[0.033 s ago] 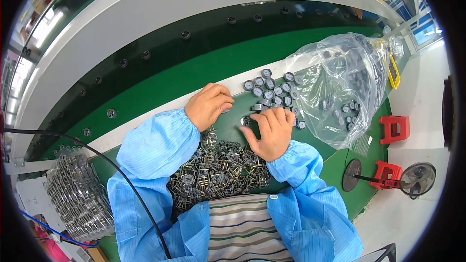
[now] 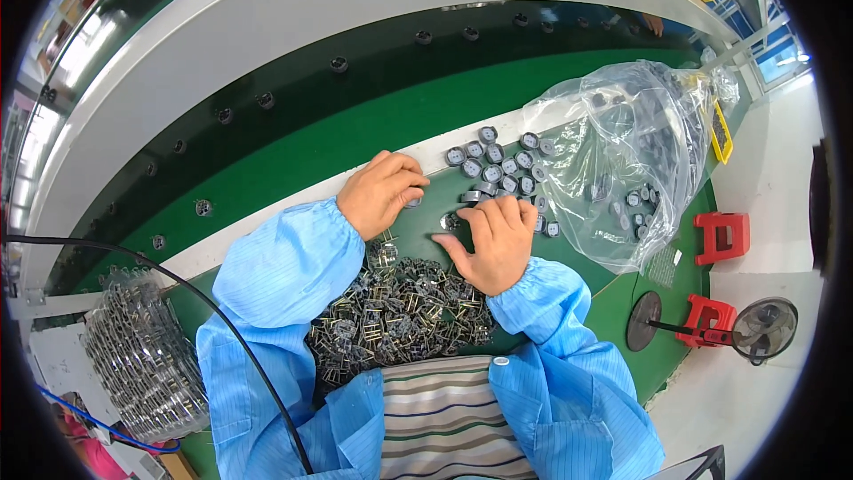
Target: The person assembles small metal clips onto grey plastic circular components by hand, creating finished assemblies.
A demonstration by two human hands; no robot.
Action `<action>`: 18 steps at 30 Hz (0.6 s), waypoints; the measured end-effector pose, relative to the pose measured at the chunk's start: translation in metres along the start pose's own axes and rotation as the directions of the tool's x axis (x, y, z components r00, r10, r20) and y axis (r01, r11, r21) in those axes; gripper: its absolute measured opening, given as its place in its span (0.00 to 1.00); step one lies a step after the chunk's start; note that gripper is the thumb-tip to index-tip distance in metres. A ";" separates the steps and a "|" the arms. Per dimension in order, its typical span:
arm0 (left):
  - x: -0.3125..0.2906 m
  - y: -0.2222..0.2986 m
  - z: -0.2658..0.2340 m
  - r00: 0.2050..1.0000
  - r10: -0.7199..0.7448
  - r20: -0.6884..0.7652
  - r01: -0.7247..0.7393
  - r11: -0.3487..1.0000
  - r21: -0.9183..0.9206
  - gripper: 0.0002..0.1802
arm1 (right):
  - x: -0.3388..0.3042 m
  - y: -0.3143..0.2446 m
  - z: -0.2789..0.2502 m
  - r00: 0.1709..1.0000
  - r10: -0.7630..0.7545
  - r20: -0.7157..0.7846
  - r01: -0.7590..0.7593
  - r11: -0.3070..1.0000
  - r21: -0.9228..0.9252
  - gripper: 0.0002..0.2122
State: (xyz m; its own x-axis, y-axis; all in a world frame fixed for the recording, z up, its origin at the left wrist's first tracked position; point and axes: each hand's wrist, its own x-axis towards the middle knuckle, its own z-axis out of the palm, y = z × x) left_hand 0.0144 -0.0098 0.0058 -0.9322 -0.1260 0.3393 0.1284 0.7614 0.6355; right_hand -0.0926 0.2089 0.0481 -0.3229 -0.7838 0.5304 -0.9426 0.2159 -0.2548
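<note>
My left hand (image 2: 382, 196) is curled at the white edge of the green bench. Its fingers close on a small grey round housing (image 2: 412, 203), mostly hidden beneath the fingertips. My right hand (image 2: 494, 245) lies to its right, thumb spread from the fingers and nothing seen between them. Just left of those fingers a dark part with a shiny rim (image 2: 451, 221) sits on the bench. Beyond the right hand is a cluster of grey round housings (image 2: 494, 153) with pale faces. A heap of small metal-pronged parts (image 2: 400, 316) lies between my forearms.
A clear plastic bag (image 2: 613, 169) holding more housings lies at the right. Past the white edge runs a green conveyor (image 2: 302, 147) with spaced round pieces. Stacked clear trays (image 2: 147, 360) stand at the left. Red stools (image 2: 721, 237) and a fan (image 2: 764, 331) are at the right. A black cable (image 2: 213, 302) crosses my left sleeve.
My right thumb and fingers have shifted very slightly to the left. My left hand stays practically where it was.
</note>
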 end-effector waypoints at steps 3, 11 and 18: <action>0.001 0.001 -0.010 1.000 0.009 0.023 -0.006 0.992 -0.124 0.18 | -0.007 0.006 0.015 0.996 -0.044 0.072 0.046 0.998 -0.035 0.11; 0.001 0.001 -0.006 0.977 -0.108 0.185 0.112 0.994 -0.015 0.26 | 0.008 0.016 0.018 0.990 -0.100 0.100 0.099 0.995 0.009 0.09; -0.003 -0.007 -0.011 0.982 0.038 0.185 -0.021 0.995 -0.094 0.23 | 0.004 0.017 0.018 0.994 0.001 0.113 -0.005 0.999 0.037 0.09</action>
State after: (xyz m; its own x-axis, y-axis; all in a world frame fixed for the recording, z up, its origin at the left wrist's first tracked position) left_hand 0.0196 -0.0221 0.0082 -0.9730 0.0227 0.2295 0.1792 0.7008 0.6904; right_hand -0.1082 0.1985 0.0314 -0.3119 -0.8444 0.4355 -0.9372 0.1979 -0.2874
